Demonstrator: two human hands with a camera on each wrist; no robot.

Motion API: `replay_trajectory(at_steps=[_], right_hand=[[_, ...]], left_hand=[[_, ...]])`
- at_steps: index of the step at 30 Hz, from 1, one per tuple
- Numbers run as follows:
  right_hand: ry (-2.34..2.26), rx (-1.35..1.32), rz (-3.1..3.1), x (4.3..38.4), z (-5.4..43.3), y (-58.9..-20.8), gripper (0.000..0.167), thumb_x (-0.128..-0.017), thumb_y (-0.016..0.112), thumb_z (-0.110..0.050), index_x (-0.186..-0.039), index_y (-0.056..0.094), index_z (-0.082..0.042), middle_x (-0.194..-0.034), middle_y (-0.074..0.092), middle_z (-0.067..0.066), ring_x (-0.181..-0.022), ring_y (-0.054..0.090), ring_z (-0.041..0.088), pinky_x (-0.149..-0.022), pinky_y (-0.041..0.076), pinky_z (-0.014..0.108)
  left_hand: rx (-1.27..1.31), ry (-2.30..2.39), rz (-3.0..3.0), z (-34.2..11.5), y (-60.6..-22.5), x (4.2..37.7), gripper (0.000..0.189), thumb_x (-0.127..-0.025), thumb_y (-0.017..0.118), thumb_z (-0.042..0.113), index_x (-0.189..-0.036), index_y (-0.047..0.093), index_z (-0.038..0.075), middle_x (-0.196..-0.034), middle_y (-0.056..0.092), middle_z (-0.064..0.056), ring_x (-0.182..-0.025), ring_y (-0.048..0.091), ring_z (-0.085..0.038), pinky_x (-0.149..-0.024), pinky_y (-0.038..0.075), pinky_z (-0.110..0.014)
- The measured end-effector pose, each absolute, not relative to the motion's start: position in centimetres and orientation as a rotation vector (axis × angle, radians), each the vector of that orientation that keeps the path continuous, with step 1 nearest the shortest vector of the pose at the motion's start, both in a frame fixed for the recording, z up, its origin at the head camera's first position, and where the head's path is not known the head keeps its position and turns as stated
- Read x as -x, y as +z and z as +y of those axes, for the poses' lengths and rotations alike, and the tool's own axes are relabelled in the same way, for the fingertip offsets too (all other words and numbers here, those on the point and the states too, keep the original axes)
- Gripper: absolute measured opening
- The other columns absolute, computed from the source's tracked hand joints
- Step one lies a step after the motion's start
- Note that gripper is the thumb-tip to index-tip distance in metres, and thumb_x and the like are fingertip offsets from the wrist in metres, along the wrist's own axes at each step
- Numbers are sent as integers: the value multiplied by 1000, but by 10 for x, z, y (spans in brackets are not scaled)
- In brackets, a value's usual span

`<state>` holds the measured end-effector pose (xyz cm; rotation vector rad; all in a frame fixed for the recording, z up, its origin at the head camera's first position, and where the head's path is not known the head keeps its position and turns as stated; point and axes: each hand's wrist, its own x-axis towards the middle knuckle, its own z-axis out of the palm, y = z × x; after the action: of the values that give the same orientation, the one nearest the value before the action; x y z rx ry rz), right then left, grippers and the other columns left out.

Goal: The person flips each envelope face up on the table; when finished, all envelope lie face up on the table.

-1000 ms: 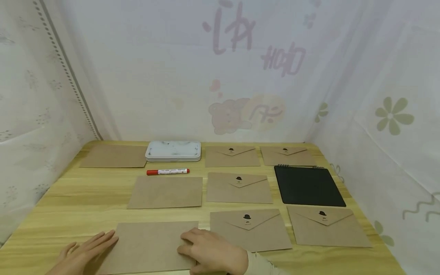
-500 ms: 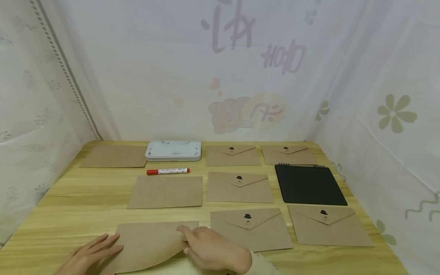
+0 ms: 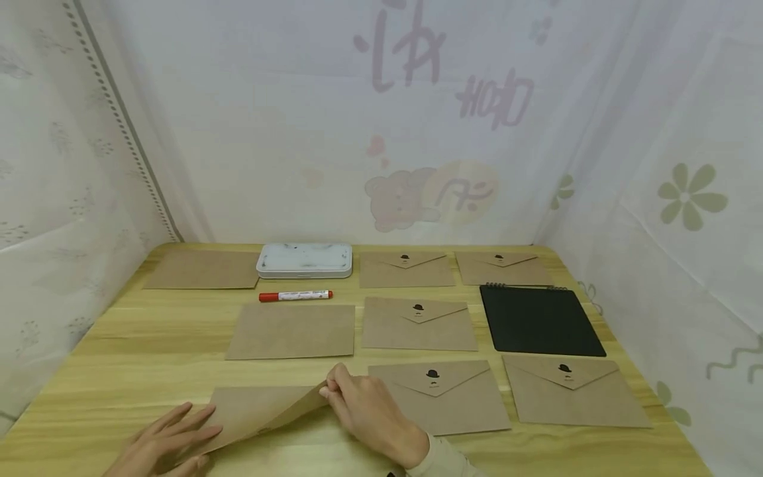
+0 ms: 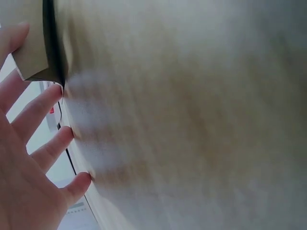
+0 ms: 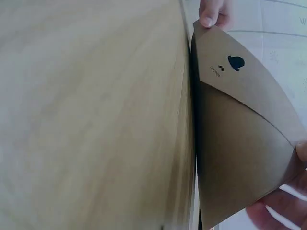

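A plain brown envelope (image 3: 262,405) is lifted and bent at the table's near left. My right hand (image 3: 375,414) pinches its right end off the tabletop, the thumb in front and the fingers behind. At the other end my left hand (image 3: 163,444) has its fingers spread, with the envelope's corner between thumb and index finger; the other fingertips touch the table. In the right wrist view the raised side of the envelope (image 5: 240,139) shows a pointed flap with a black hat print (image 5: 236,62). The left wrist view shows the left hand (image 4: 29,163) beside the envelope's edge.
Several flap-up envelopes (image 3: 441,411) lie in rows to the right, near a black spiral notebook (image 3: 542,321). Two plain-side envelopes (image 3: 292,331) lie on the left. A red-capped marker (image 3: 296,296) lies below a white case (image 3: 305,260). Patterned cloth (image 3: 268,132) encloses the table.
My right hand has taken hold of the envelope's right end and raised it, bending it up toward the left. The left hand has shifted slightly right and stays at the left end.
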<state>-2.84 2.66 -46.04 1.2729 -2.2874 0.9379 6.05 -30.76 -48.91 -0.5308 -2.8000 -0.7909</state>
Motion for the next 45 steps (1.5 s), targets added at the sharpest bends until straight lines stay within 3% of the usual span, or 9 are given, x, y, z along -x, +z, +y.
replay_trajectory(at_steps=[4,7,11,14,18,25,36,43,45], right_hand=[[926,-1357,-2169,33,29,-458,7,-95,47,-6,-97,54,-8,-82,63,-2,-62,47,-4,-58,37,3],[915,-1415,-2088,36,31,-456,24,-87,46,6,-105,58,-7,-94,65,0,-76,57,1,-70,42,6],[926,-1458,-2060,37,32,-454,38,-85,47,8,-118,58,-8,-97,63,-1,-75,51,-1,-64,38,3],[940,-1470,-2063,37,32,-454,43,-87,51,6,-127,54,-7,-91,61,-1,-69,43,-2,-60,33,1],[972,-1463,-2066,38,32,-454,45,-87,55,5,-131,52,-5,-87,58,1,-67,42,-1,-60,34,2],[1020,-1378,-2110,40,34,-454,47,-86,61,4,-131,53,-5,-92,59,3,-67,43,0,-60,35,3],[1073,-1265,-2143,43,36,-456,45,-87,61,2,-130,54,-4,-87,58,0,-65,42,-1,-57,35,3],[1042,-1252,-2138,42,37,-456,46,-86,62,0,-131,53,-4,-85,57,0,-62,39,-1,-55,34,3],[1022,-1249,-2124,42,37,-456,47,-85,64,0,-131,53,-4,-86,58,1,-61,38,-1,-55,33,2]], left_hand=[[553,-818,-2792,-311,-493,-58,38,-77,74,16,-110,69,34,-131,48,21,-125,13,18,-90,22,-61],[558,-847,-2792,-312,-495,-57,38,-80,70,12,-111,68,34,-132,44,25,-125,13,19,-76,29,-58],[577,-818,-2752,-313,-495,-56,40,-80,69,6,-111,68,31,-131,45,23,-125,16,17,-87,29,-56],[578,-805,-2695,-311,-493,-55,40,-77,71,4,-109,70,27,-127,52,18,-123,22,14,-100,22,-26],[550,-831,-2678,-307,-489,-53,38,-76,74,5,-109,71,25,-120,58,15,-116,28,16,-85,16,-5],[254,-922,-2798,-299,-475,-57,26,-82,72,18,-106,70,28,-111,60,16,-102,40,17,-70,42,-14],[230,-1042,-2364,-287,-473,-50,45,-63,73,-18,-96,47,-5,-102,57,24,-100,45,19,-82,26,-3],[299,-967,-2119,-283,-471,-39,64,-81,66,41,-87,38,-17,-94,51,18,-99,48,15,-84,36,-5],[312,-934,-2113,-283,-468,-36,66,-82,63,46,-85,42,-16,-90,50,15,-98,47,15,-87,33,-5]])
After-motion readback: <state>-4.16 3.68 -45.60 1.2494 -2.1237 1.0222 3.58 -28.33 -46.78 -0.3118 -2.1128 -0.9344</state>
